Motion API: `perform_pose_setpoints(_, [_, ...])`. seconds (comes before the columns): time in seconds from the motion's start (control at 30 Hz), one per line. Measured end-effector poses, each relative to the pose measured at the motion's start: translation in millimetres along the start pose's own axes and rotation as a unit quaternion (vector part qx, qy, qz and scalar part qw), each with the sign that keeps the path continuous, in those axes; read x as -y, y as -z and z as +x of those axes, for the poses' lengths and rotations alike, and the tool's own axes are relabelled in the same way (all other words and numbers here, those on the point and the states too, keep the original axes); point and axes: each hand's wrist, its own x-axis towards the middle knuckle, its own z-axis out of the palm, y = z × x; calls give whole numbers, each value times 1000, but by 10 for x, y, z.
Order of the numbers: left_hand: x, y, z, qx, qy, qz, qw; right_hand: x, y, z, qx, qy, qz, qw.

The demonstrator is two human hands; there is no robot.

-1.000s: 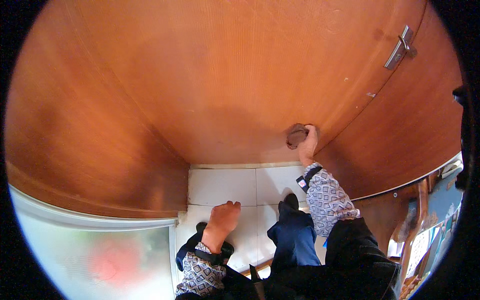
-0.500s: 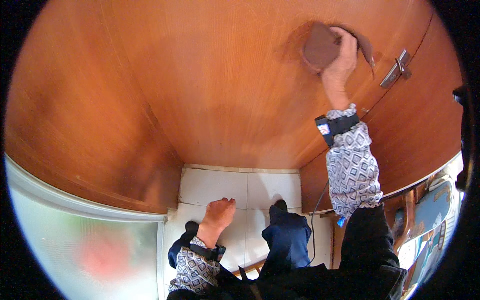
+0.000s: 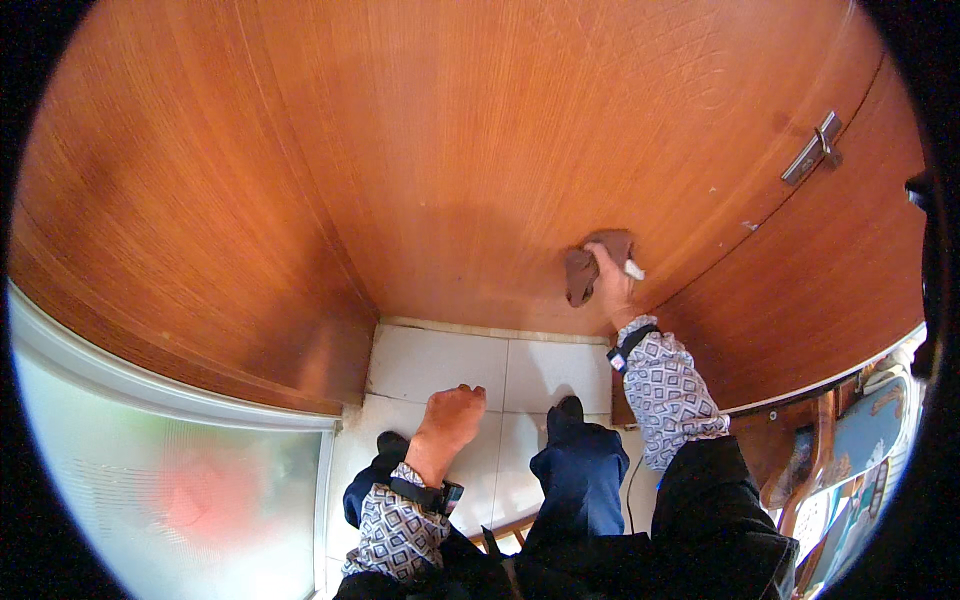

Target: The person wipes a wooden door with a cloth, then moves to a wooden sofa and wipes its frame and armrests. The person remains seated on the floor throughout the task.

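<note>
My right hand (image 3: 613, 284) presses a brown cloth (image 3: 580, 276) against the lower part of the wooden door (image 3: 450, 150). Its fingers are wrapped round the bunched cloth, and a small white patch shows at the cloth's right side. The metal door handle (image 3: 822, 150) is farther up at the right, apart from the hand. Above the floor, my left hand (image 3: 448, 422) hangs in front of me with its fingers curled into a loose fist, and nothing shows in it.
A white-framed frosted glass panel (image 3: 200, 490) stands at the lower left. Pale tiles (image 3: 440, 365) cover the floor below the door, where my feet are. At the lower right are a wooden chair (image 3: 822, 450) and a thin dark cable (image 3: 630, 490).
My right hand has moved down the door with the cloth, from beside the handle to near the bottom. The cloth is more bunched now. My left hand remains a loose fist.
</note>
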Motion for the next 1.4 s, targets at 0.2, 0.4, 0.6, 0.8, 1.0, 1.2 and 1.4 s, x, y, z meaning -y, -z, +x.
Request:
perform_pose_setpoints(0.2, [2, -40, -6, 4, 0, -11, 1000, 21, 761, 557, -238, 59, 140, 959])
perform_pose_setpoints(0.4, [4, -52, 45, -1, 12, -22, 1000, 120, 427, 308, -139, 25, 26, 990])
perform_pose_setpoints(0.6, [-25, -13, 66, 21, 8, -7, 1000, 512, 892, 718, -241, 91, 96, 961])
perform_pose_setpoints(0.8, [-59, 8, 52, 29, 19, -2, 999, 1161, 2111, 1911, -414, 189, 58, 889])
perform_pose_setpoints(1.0, [-57, -48, 45, -8, 11, -9, 1000, 1066, 1336, 1569, -265, 240, -72, 931])
perform_pose_setpoints(1.2, [-81, -89, 29, -4, 16, -37, 999, 621, 31, 474, -43, 126, 176, 975])
perform_pose_setpoints(1.4, [-19, -60, 37, -30, 16, -14, 999, 687, -84, 491, -4, 37, 280, 959])
